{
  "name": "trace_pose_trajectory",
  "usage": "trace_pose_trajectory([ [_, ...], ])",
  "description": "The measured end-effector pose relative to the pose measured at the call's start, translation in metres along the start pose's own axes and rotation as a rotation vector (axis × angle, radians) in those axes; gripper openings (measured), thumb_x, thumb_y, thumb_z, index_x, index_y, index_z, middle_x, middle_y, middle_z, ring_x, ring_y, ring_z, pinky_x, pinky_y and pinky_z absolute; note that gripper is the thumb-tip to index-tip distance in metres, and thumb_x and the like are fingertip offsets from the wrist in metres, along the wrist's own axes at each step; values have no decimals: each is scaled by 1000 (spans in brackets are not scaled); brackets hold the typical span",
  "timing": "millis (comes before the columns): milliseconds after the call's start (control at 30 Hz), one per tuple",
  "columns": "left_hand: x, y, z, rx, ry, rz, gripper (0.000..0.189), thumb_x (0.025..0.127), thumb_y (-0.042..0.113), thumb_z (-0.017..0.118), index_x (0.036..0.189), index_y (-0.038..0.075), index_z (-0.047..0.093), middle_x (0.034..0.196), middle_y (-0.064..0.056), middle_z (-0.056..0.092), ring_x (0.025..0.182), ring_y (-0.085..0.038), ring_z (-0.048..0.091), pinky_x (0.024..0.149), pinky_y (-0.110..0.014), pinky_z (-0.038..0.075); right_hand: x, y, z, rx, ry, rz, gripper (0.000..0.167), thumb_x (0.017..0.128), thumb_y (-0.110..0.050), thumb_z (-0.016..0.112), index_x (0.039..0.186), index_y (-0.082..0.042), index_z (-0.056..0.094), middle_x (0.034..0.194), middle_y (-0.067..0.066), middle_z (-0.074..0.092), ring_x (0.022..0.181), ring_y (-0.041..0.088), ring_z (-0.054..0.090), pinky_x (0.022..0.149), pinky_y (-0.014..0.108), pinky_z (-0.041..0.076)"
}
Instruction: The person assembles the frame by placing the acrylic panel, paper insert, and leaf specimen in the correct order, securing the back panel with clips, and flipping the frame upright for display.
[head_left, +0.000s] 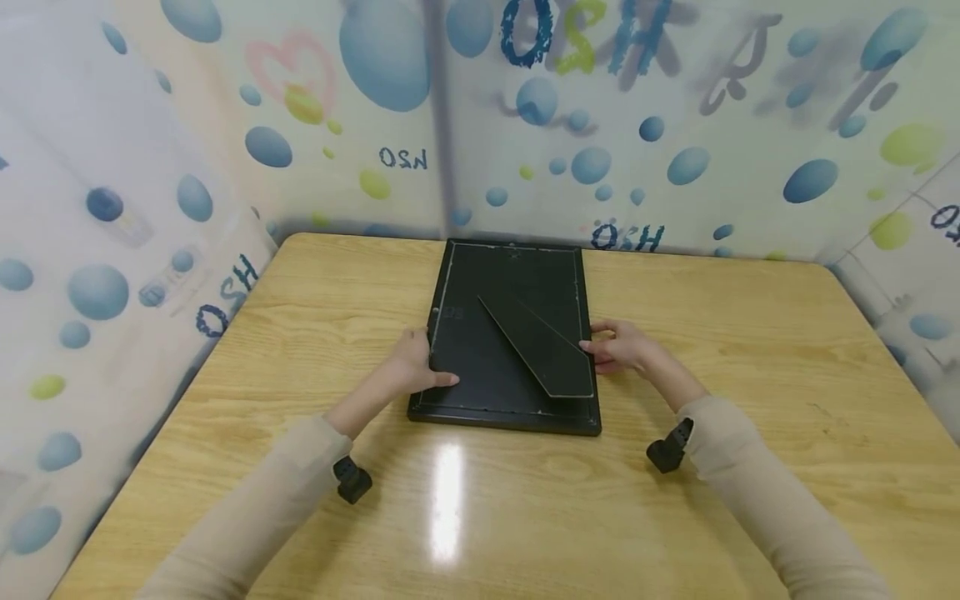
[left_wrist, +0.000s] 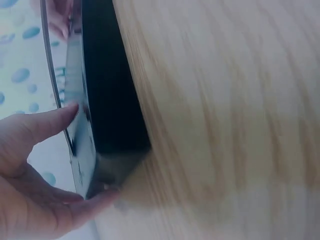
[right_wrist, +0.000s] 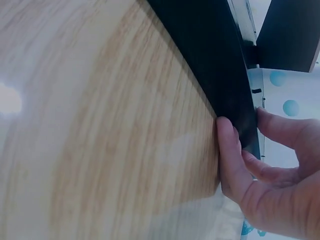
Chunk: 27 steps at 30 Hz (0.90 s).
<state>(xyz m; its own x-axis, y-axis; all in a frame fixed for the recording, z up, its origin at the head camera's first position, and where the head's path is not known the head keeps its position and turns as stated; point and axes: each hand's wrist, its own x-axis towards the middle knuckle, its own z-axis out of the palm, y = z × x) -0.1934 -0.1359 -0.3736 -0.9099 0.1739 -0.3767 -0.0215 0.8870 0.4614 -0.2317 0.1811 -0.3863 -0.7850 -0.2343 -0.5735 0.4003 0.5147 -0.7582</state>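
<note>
A black picture frame [head_left: 480,275] lies back side up on the table, its dark easel stand [head_left: 543,354] slanting across the lower right of the backing. At the left edge, my left hand [head_left: 412,367] grips the frame, thumb over the back. The left wrist view shows the fingers of that hand [left_wrist: 35,175] along the frame's black side [left_wrist: 112,100], close to a corner. My right hand [head_left: 618,346] holds the opposite edge beside the stand's wide end. In the right wrist view, its thumb [right_wrist: 280,125] presses the upper rim and its fingers lie against the side near the tabletop.
The light wooden table [head_left: 712,333] extends on both sides of the frame and toward me. Behind it stands a wall [head_left: 465,108] covered with blue and green bubble prints, and another [head_left: 135,250] runs along the left. A bright reflection shows on the near tabletop.
</note>
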Motion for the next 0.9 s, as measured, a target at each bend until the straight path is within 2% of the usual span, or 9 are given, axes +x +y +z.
trace_pose_trajectory([
  [100,-5,6,3,57,2,-2,104,77,45,69,139,-16,12,143,-35,19,133,-43,24,109,-47,30,1,-2,0,16,-2,14,65,94,-20,51,144,0,15,117,17,49,79,10,58,76,27,56],
  [267,-13,17,8,72,-4,-12,111,73,54,69,138,-17,12,146,-35,12,136,-45,17,110,-49,29,2,-2,-1,32,0,24,65,93,-19,52,144,0,16,107,13,51,74,7,58,70,24,56],
  [467,-19,25,17,111,-7,-11,119,67,58,72,138,-17,13,146,-37,1,135,-49,10,109,-53,27,4,0,-1,31,-1,27,64,93,-19,51,143,0,16,113,16,51,74,7,58,69,24,57],
  [633,-20,27,23,95,4,7,116,68,52,74,137,-18,13,144,-40,-4,134,-52,6,108,-53,29,3,0,-1,30,-1,25,63,94,-18,51,143,1,16,114,17,51,74,7,59,67,23,56],
  [700,-22,27,23,55,6,9,117,66,52,75,137,-19,13,144,-39,-5,134,-52,4,107,-53,30,2,-1,0,32,-5,22,63,94,-18,51,143,1,16,112,16,50,74,7,59,66,23,56],
  [767,-22,29,22,32,1,-9,117,66,50,77,138,-18,13,145,-37,-5,135,-50,3,107,-53,30,2,0,0,31,-4,24,63,94,-18,51,143,1,16,111,15,50,74,8,58,66,23,56],
  [900,-22,32,24,2,33,-41,119,63,49,79,140,-14,13,147,-35,-5,135,-49,6,104,-54,34,1,3,0,20,3,3,62,94,-18,50,142,2,16,113,18,49,75,8,57,66,23,56],
])
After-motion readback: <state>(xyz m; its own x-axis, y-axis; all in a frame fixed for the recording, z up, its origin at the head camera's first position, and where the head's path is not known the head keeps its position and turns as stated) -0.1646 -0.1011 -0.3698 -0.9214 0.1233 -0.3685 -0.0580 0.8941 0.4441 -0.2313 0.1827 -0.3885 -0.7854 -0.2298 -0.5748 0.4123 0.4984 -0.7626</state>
